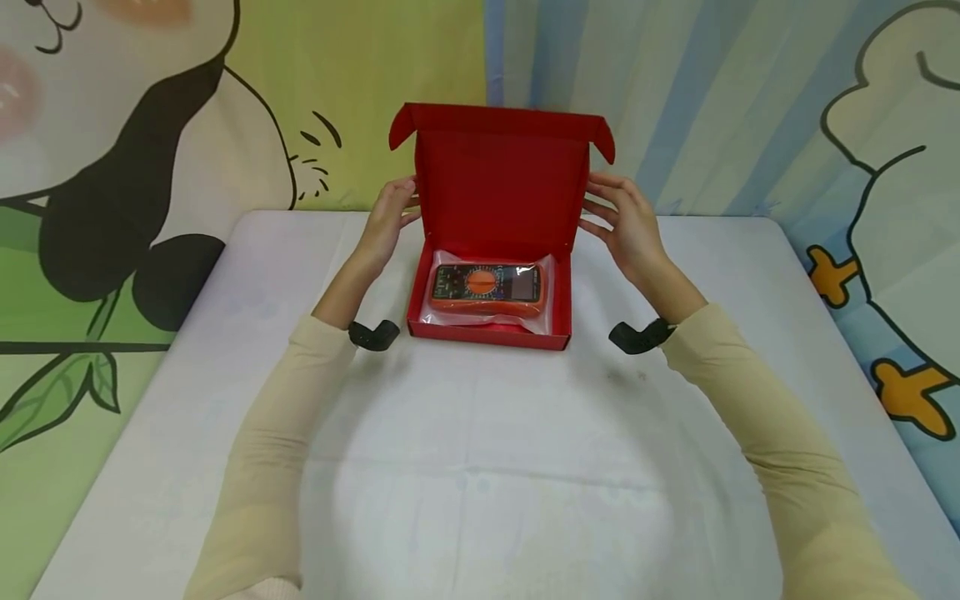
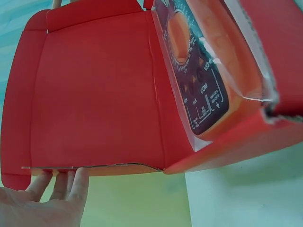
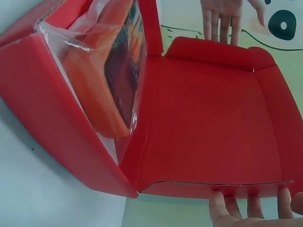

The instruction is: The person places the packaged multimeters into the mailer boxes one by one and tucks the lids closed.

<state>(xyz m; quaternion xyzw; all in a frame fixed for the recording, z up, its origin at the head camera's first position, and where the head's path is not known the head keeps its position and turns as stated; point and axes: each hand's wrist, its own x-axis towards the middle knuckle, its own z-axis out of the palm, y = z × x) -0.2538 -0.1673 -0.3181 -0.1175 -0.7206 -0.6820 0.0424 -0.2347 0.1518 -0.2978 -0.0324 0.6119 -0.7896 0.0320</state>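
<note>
A red cardboard box [image 1: 491, 335] sits on the table with its lid [image 1: 501, 187] raised upright at the back. Inside lies an orange multimeter [image 1: 480, 302] with a black face and an orange dial, wrapped in a clear plastic bag [image 1: 551, 312]. At the lid's left side is my left hand [image 1: 386, 221], its extended fingers touching the side flap in the left wrist view. My right hand [image 1: 630, 225] mirrors it, with fingers spread and fingertips against the lid's right flap. Part of each hand's fingers is hidden behind the flaps.
The table [image 1: 480, 467] is covered with a white cloth. Behind it hangs a printed backdrop [image 1: 375, 50] with cartoon figures and stripes, close to the lid. A black wrist device [image 1: 375, 335] sits at my left wrist, another black one [image 1: 640, 337] at my right.
</note>
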